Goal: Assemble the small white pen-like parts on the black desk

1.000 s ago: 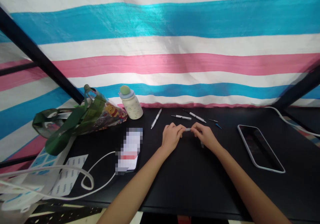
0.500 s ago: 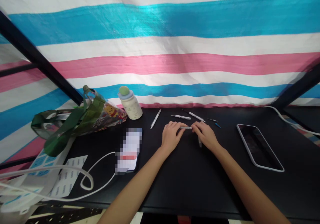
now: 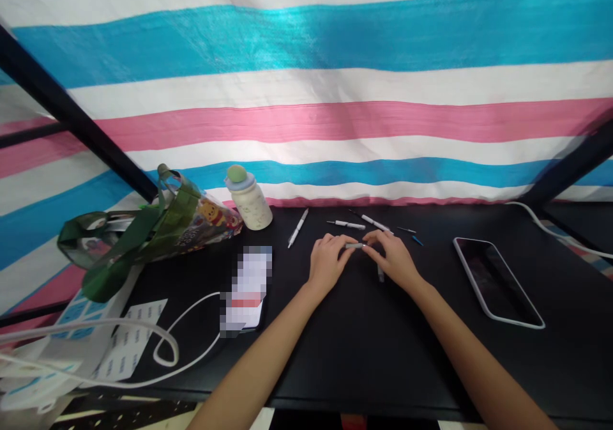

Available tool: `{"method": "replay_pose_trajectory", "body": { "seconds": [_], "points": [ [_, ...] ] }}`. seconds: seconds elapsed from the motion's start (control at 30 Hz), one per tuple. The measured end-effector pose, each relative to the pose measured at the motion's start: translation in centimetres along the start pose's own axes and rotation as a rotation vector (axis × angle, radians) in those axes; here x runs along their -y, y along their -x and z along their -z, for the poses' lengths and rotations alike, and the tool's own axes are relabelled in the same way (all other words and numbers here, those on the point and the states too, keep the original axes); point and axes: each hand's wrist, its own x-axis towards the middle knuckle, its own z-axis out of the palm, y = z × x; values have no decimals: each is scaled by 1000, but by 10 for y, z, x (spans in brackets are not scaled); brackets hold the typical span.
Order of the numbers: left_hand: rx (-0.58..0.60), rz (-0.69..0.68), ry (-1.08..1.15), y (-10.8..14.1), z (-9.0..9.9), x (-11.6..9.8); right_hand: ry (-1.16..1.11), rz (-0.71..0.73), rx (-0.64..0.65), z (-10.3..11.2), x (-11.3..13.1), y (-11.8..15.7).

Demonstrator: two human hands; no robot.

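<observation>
My count: three pens (image 3: 298, 227), two phones (image 3: 497, 282)
Right of the one bottle (image 3: 252, 205) I have three white pens and four small pieces (image 3: 354, 246); one phone lies nearer me, the other far right. One bag (image 3: 184, 216) sits left of it.

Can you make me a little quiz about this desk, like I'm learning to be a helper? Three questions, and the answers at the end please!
1. True or false: the bottle with the green top stands upright.
2. What do the fingers of the left hand and right hand hold between them?
A) A cable
B) A slim grey piece
C) A phone
3. How many white pens lie on the black desk, beyond the hands?

Key: 1. True. 2. B. 3. Three.
</observation>
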Motion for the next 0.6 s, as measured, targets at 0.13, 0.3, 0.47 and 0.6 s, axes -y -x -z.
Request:
{"method": "replay_pose_trajectory", "body": {
  "seconds": [0.13, 0.3, 0.47, 0.6],
  "points": [
    [-9, -7, -2, 0, 1, -1, 45, 24, 53, 1, 0, 0],
    [-3, 13, 3, 0, 1, 0, 34, 35, 30, -4, -5, -2],
    [-2, 18, 16, 0, 2, -2, 17, 8, -9, -4, -1, 0],
    [-3, 20, 15, 0, 2, -3, 23, 3, 39, 0, 2, 0]
  ]
}}
